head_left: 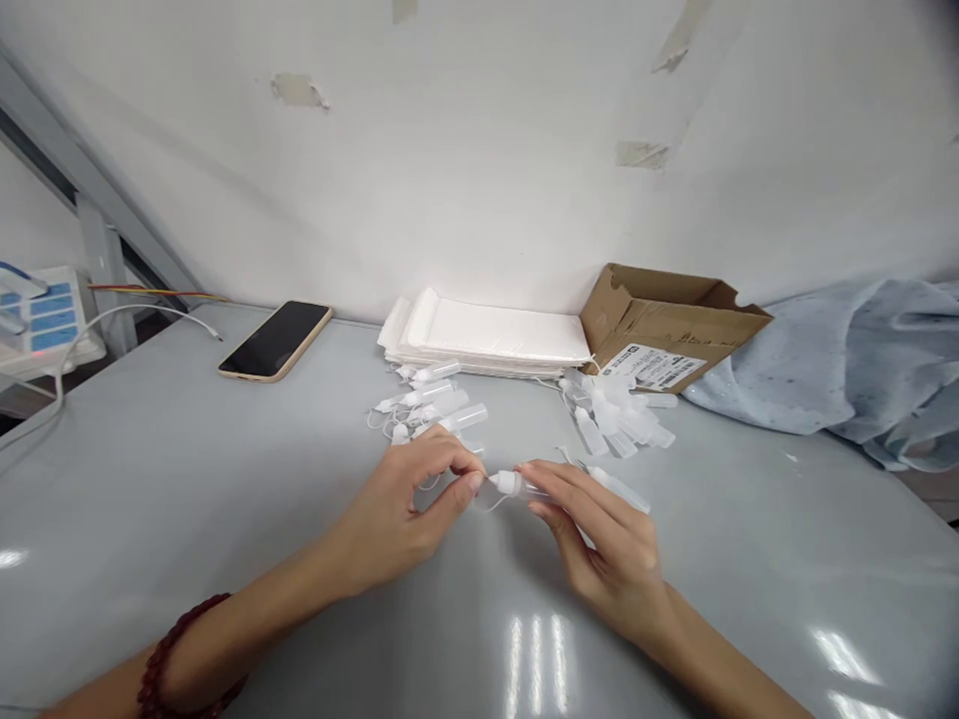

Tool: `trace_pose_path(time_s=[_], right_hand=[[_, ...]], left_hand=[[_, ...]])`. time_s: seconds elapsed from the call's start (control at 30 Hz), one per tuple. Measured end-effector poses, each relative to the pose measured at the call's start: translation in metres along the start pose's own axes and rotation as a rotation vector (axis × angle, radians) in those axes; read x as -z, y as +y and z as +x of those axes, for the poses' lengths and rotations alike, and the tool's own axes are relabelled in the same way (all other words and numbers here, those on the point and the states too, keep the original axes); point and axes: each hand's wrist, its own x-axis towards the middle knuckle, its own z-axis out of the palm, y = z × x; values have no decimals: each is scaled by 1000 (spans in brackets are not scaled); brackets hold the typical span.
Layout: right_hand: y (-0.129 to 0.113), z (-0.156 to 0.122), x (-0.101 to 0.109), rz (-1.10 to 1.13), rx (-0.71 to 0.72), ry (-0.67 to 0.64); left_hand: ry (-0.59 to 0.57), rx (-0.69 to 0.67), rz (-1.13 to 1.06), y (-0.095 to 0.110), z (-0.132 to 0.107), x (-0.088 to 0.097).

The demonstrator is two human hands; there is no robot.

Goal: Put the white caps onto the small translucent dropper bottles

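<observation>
My right hand is closed around a small clear squeeze bottle, holding it sideways with its white cap and thin tip pointing left. At that tip my left hand pinches thumb and forefinger together; what lies between them is too small to make out. A thin white tether loops below the bottle's cap, near the left fingertips. Beyond my left hand lies a group of similar bottles, partly hidden by it. Just behind my right hand rests another bottle.
More bottles lie heaped before an open cardboard box. White padded envelopes are stacked against the wall. A phone, a white cable and a power strip are at left; pale blue cloth is at right.
</observation>
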Motion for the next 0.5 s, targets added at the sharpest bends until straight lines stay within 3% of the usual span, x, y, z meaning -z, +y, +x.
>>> trace_pose_path(time_s=[0.2, 0.37, 0.5], right_hand=[[2, 1, 2, -14, 16, -20], [3, 4, 0, -23, 23, 6], [4, 4, -2, -17, 28, 23]], left_hand=[[-6, -20, 9, -2, 2, 2], [58, 87, -20, -4, 8, 12], [-3, 105, -41, -5, 10, 15]])
